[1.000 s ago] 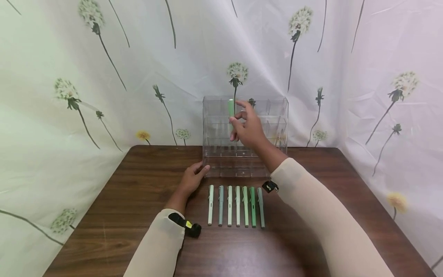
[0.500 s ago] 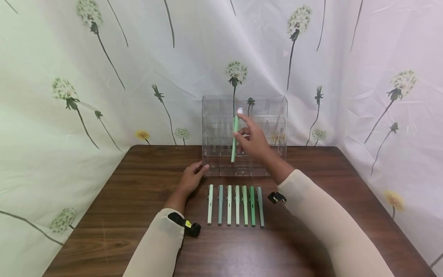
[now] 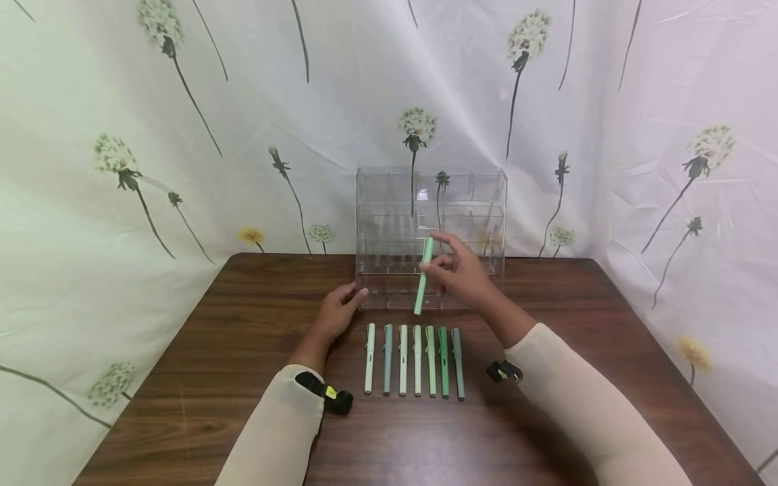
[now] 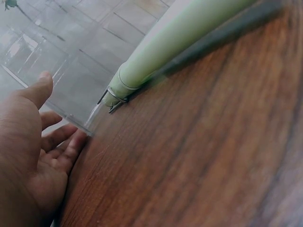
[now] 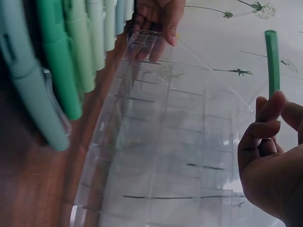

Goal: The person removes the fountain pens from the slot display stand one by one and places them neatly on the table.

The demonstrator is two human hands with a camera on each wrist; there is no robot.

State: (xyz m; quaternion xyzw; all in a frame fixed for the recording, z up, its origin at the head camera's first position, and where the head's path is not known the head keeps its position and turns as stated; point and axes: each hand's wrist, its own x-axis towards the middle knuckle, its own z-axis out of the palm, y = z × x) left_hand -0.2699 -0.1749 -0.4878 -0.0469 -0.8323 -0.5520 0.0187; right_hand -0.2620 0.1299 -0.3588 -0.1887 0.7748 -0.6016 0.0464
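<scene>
My right hand pinches a light green pen between thumb and fingers, its index finger reaching to the pen's top end. The pen stands tilted in front of the lower tiers of a clear plastic organizer. In the right wrist view the same pen sticks up past the thumb. My left hand rests at the organizer's lower left front corner. The left wrist view shows that thumb extended and the other fingers loosely bent at the organizer's edge.
Several capped pens in white, green and grey-blue tones, among them a dark green pen, lie in a row in front of the organizer on the brown wooden table. A flower-print cloth hangs behind the table.
My right hand has come down and slightly right from the organizer's upper tiers, bringing the light green pen nearer to me. The left hand and the row of pens have stayed put.
</scene>
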